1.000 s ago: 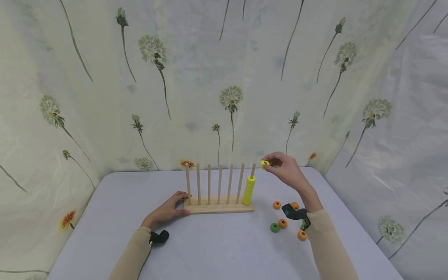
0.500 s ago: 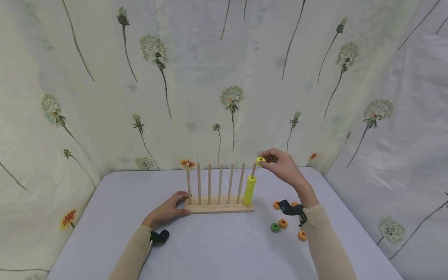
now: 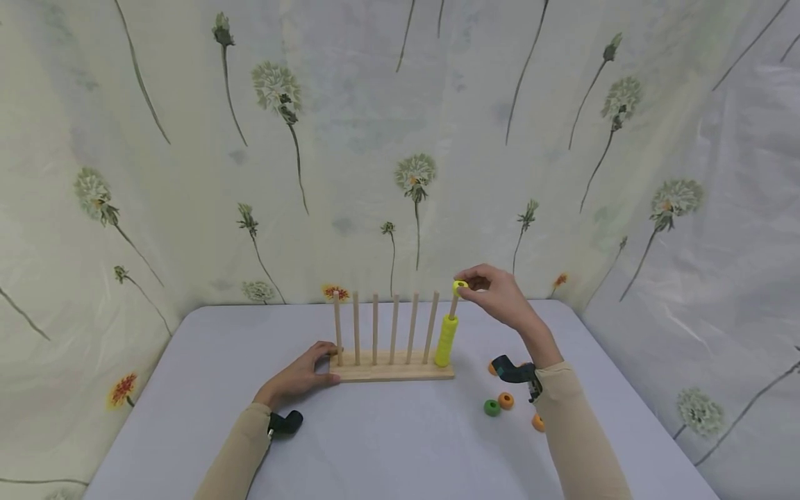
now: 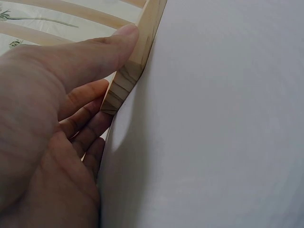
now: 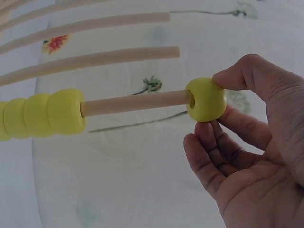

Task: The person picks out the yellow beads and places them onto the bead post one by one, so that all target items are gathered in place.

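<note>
A wooden peg rack (image 3: 394, 375) with several upright pegs stands on the table. Its rightmost peg (image 5: 135, 103) carries a stack of yellow beads (image 3: 446, 342) on its lower part. Between thumb and fingers, my right hand (image 3: 496, 298) pinches another yellow bead (image 5: 206, 99) right at that peg's tip, the hole facing the peg end. My left hand (image 3: 296, 375) grips the rack's left end; in the left wrist view the thumb lies on the wooden base (image 4: 130, 78) and the fingers reach behind its end.
To the right of the rack lie a green bead (image 3: 492, 407) and an orange bead (image 3: 505, 400). Farther right, another orange bead (image 3: 538, 422) shows beside the right sleeve, which partly hides it. A flower-printed curtain (image 3: 350, 173) rises behind the table (image 3: 375, 444).
My right hand has moved left with the yellow bead, from beside the rightmost peg to its tip. The left hand has stayed on the rack's end.
</note>
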`<action>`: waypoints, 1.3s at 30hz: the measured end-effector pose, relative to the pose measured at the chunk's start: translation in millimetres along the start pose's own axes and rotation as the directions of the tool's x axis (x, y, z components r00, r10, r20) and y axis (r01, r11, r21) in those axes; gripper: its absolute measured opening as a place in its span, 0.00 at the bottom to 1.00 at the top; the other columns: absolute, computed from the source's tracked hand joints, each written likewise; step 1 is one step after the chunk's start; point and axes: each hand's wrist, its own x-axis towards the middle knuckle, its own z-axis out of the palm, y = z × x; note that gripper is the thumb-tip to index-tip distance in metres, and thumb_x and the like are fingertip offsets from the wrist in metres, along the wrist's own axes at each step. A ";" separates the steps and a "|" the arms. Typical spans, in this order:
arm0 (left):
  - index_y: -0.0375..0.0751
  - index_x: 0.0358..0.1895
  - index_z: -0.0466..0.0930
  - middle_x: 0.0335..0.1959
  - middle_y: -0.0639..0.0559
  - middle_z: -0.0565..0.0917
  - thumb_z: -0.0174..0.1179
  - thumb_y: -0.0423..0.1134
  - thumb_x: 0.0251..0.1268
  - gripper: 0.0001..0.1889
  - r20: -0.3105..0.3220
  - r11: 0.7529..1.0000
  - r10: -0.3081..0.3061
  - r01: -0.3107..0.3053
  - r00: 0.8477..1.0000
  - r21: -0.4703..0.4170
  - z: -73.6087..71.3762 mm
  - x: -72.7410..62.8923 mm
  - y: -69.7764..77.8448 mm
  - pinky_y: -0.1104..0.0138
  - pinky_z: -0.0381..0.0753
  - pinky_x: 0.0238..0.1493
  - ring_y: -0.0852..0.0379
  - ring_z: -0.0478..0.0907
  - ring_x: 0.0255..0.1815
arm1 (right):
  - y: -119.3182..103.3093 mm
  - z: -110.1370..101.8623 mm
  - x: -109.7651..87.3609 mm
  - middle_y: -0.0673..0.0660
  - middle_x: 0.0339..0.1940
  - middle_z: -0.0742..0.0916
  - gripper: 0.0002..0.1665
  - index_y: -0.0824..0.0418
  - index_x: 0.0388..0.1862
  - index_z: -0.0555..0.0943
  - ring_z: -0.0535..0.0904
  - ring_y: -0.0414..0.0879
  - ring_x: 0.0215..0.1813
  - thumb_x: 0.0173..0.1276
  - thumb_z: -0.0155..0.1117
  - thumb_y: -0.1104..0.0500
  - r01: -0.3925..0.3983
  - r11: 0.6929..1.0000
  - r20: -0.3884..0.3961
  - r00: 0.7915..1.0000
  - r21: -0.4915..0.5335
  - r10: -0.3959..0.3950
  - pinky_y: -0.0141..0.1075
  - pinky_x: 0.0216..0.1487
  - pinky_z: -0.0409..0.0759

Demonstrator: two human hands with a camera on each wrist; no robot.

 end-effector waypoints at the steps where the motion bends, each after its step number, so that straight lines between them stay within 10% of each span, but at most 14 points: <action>1: 0.38 0.68 0.66 0.71 0.45 0.63 0.67 0.50 0.59 0.37 -0.001 1.000 0.001 -0.001 1.000 0.000 -0.1 0.1 0.2 0.45 0.52 0.74 0.41 0.54 0.76 | -0.3 0.4 0.4 0.56 0.49 0.84 0.16 0.58 0.51 0.81 0.81 0.48 0.47 0.66 0.67 0.54 0.000 1.000 0.000 1.000 0.002 0.000 0.40 0.48 0.81; 39: 0.39 0.66 0.68 0.70 0.46 0.64 0.68 0.45 0.59 0.33 -0.021 1.000 -0.008 0.007 1.000 -0.012 2.2 -2.2 5.0 0.44 0.51 0.74 0.41 0.53 0.75 | 5.8 7.0 -0.2 0.58 0.48 0.85 0.16 0.58 0.51 0.81 0.81 0.49 0.46 0.67 0.65 0.54 0.035 0.999 0.042 0.998 0.037 -0.036 0.44 0.50 0.81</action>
